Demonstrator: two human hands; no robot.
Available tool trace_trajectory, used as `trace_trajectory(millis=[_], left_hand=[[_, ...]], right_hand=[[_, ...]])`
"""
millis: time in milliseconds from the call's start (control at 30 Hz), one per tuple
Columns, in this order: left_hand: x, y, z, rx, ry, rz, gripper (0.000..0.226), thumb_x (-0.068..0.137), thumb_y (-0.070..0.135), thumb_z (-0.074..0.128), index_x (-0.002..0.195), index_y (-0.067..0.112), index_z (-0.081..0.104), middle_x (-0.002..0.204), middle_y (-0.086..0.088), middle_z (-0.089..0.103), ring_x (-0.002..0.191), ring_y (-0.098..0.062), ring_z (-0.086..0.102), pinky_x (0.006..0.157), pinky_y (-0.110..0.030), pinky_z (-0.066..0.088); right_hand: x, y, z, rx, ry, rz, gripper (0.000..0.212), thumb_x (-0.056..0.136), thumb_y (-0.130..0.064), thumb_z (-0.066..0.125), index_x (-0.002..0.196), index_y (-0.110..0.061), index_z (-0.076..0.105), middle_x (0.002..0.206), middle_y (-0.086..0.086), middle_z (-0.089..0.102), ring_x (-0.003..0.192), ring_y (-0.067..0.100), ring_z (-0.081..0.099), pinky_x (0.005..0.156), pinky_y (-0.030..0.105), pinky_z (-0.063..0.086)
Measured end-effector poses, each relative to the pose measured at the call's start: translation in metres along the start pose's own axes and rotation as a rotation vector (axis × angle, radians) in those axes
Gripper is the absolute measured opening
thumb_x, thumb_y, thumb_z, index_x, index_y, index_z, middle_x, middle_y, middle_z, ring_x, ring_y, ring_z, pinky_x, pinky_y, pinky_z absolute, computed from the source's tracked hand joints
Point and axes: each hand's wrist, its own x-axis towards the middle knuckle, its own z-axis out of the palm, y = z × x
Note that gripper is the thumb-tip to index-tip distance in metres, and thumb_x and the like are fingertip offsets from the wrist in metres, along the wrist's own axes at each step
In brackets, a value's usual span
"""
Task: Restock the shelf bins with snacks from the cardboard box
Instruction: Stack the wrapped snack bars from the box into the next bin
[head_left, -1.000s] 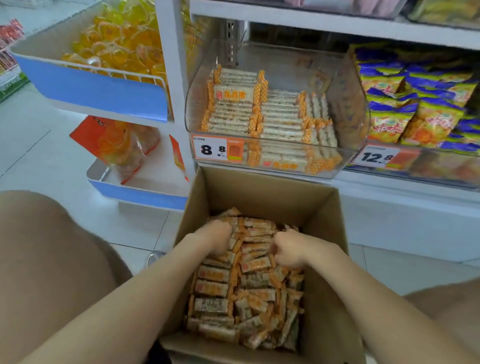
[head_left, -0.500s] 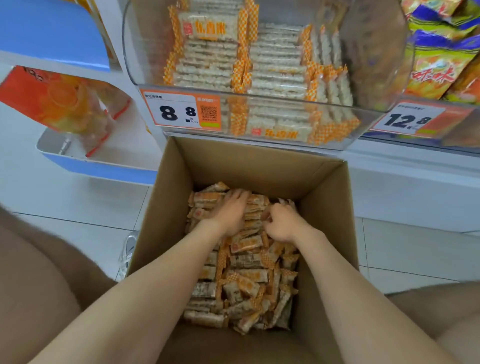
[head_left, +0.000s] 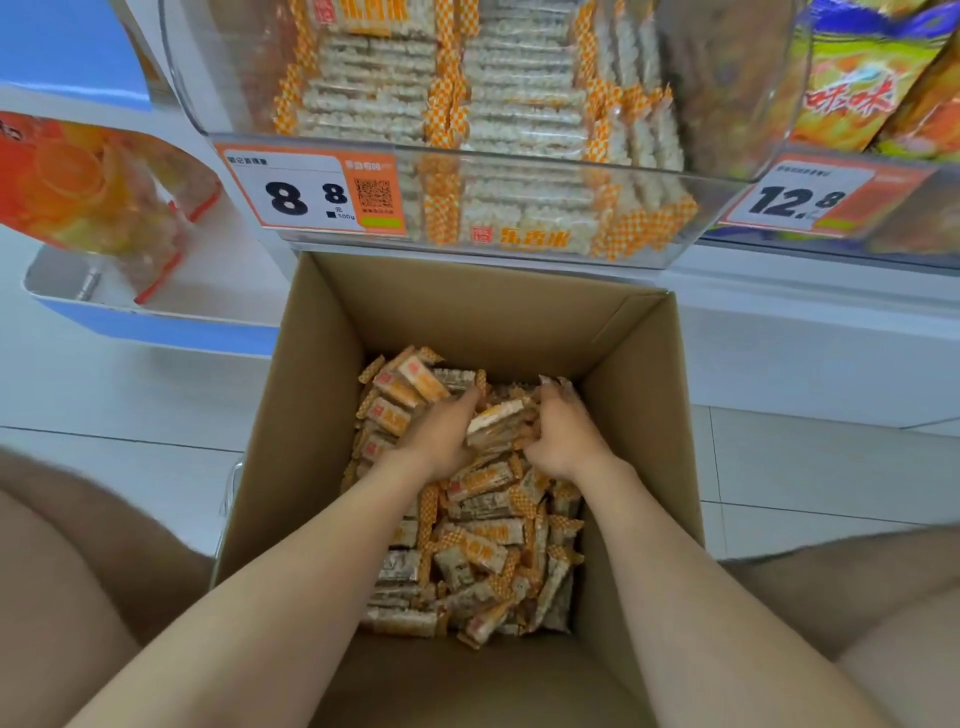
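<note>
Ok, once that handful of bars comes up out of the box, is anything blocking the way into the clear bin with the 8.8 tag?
Nothing visible does. Both hands cup bars in the open-topped cardboard box; the clear bin sits just above and behind. Its front wall must be cleared.

A white-and-orange price tag (head_left: 311, 189) reads 8.8, another price tag (head_left: 800, 200) to its right 12.8. Yellow-and-blue chip bags (head_left: 852, 93) sit upper right. An orange jelly bag (head_left: 88, 182) rests on a blue-edged tray (head_left: 156, 325) at left, above the white tiled floor (head_left: 805, 478).
</note>
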Motion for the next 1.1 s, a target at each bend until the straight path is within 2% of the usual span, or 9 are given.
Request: trace_trajectory(millis=[67,167,267,367,433,533,800,967,1100], left_hand=[[-0.008,-0.001,0.004,-0.053,0.026,0.024,0.06,0.086,0.02,0.079,0.137,0.028,0.048,0.131,-0.002,0.065,0.12,-0.03,0.063,0.094,-0.045,0.054],[-0.017,-0.002,0.006,-0.091,0.063,0.021,0.059,0.089,0.021,0.077,0.143,0.024,0.053,0.135,-0.005,0.065,0.121,-0.031,0.063,0.092,-0.041,0.056],[-0.026,-0.006,0.004,-0.117,0.05,0.017,0.055,0.084,0.021,0.077,0.136,0.028,0.059,0.126,-0.001,0.07,0.114,-0.028,0.066,0.09,-0.043,0.057],[-0.034,-0.008,-0.006,-0.214,0.023,0.037,0.047,0.08,0.022,0.083,0.121,0.031,0.061,0.115,0.004,0.07,0.106,-0.021,0.066,0.084,-0.041,0.057],[-0.038,-0.005,-0.022,-0.269,0.032,0.044,0.048,0.078,0.022,0.086,0.116,0.033,0.059,0.112,0.007,0.066,0.099,-0.016,0.064,0.077,-0.037,0.056],[-0.045,0.002,-0.057,-0.325,0.048,0.08,0.061,0.072,0.02,0.089,0.122,0.032,0.055,0.113,0.009,0.062,0.098,-0.009,0.062,0.078,-0.031,0.055],[-0.09,0.019,-0.145,-0.496,0.057,0.124,0.068,0.069,0.015,0.09,0.128,0.034,0.063,0.12,0.011,0.066,0.111,-0.005,0.063,0.098,-0.037,0.057],[-0.135,0.032,-0.191,-0.574,0.039,0.187,0.056,0.076,0.008,0.088,0.122,0.036,0.072,0.116,0.014,0.071,0.111,-0.004,0.064,0.099,-0.037,0.056],[-0.165,0.04,-0.222,-0.595,0.052,0.205,0.039,0.079,0.028,0.092,0.115,0.033,0.079,0.118,0.005,0.073,0.114,-0.016,0.066,0.103,-0.043,0.055]], right_hand=[[-0.008,-0.007,0.005,0.155,0.031,-0.056,0.075,0.085,-0.028,0.074,0.149,-0.022,0.035,0.147,0.004,0.04,0.137,0.027,0.041,0.106,0.037,0.043],[-0.007,-0.019,0.017,0.27,-0.135,-0.063,0.077,0.088,-0.045,0.063,0.155,-0.046,0.025,0.161,0.001,0.033,0.146,0.033,0.035,0.113,0.05,0.04],[-0.004,-0.018,0.025,0.03,-0.242,-0.071,0.07,0.097,-0.055,0.054,0.16,-0.044,0.028,0.168,0.009,0.024,0.156,0.04,0.021,0.124,0.055,0.027],[-0.007,-0.015,0.024,-0.126,-0.229,-0.118,0.061,0.096,-0.06,0.061,0.152,-0.039,0.048,0.162,0.01,0.037,0.15,0.041,0.033,0.119,0.054,0.035],[-0.01,-0.018,0.014,-0.194,-0.155,-0.137,0.046,0.089,-0.063,0.067,0.121,-0.03,0.073,0.135,0.009,0.059,0.132,0.038,0.051,0.104,0.05,0.047],[-0.021,-0.03,-0.008,-0.131,-0.016,-0.192,0.029,0.085,-0.047,0.069,0.081,-0.018,0.066,0.081,0.002,0.064,0.086,0.03,0.065,0.087,0.047,0.054],[-0.066,-0.062,-0.049,-0.166,0.29,-0.462,0.059,0.099,-0.039,0.041,0.156,-0.025,0.038,0.131,0.005,0.067,0.114,0.028,0.065,0.094,0.045,0.054],[-0.1,-0.095,-0.068,-0.461,0.524,-0.582,0.068,0.104,-0.036,0.036,0.162,-0.003,0.027,0.134,0.011,0.066,0.119,0.027,0.062,0.101,0.042,0.049],[-0.117,-0.11,-0.075,-0.594,0.619,-0.671,0.07,0.101,-0.039,0.031,0.156,0.002,0.039,0.119,0.013,0.072,0.105,0.029,0.065,0.091,0.042,0.05]])
